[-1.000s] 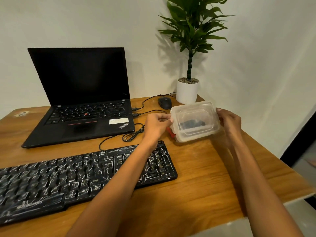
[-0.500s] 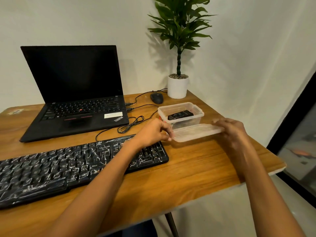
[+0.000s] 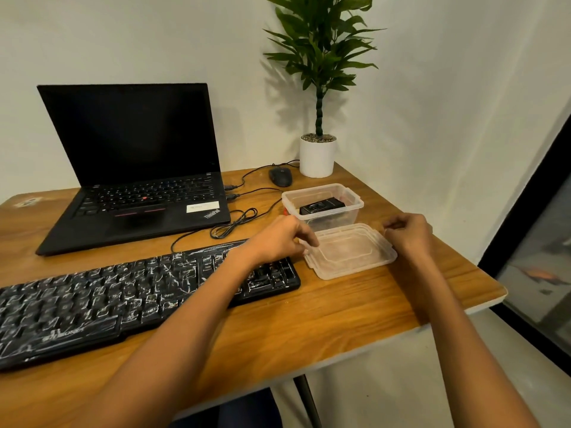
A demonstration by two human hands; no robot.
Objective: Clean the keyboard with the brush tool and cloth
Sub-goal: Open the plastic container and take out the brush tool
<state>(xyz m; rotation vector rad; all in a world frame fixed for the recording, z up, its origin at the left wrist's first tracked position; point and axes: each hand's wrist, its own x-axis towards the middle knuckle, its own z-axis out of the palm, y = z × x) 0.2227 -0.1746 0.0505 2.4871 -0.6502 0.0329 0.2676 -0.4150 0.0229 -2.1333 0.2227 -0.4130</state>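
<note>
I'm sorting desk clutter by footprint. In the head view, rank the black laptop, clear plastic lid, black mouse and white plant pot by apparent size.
1. Black laptop
2. Clear plastic lid
3. White plant pot
4. Black mouse
The lid lies nearer the camera, so its lead over the pot is unsure.

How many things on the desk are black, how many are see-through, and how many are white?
Black: 4, the laptop, keyboard, mouse and the gadget in the box.
See-through: 2, the box and its lid.
White: 1, the plant pot.
Total: 7.
</note>
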